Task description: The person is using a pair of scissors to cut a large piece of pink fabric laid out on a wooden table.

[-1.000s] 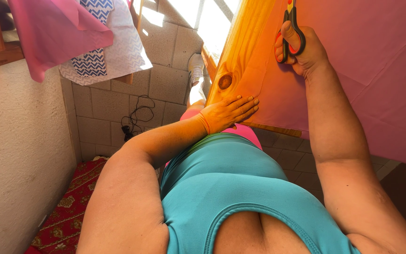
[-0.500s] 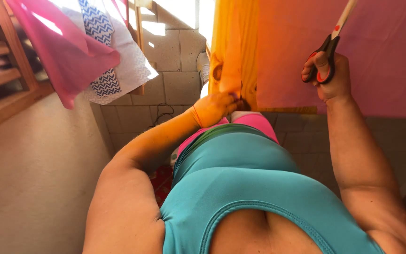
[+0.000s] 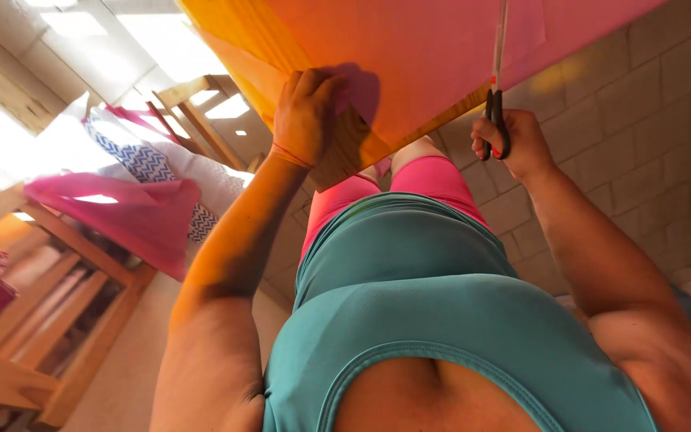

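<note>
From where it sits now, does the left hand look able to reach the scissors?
Probably yes: the left hand rests on the pink sheet, and only bare sheet lies between it and the scissors in the right hand.

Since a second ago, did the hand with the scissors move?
Yes. The right hand with the scissors has come down to the table's wooden edge; earlier it was higher up over the pink sheet.
</note>
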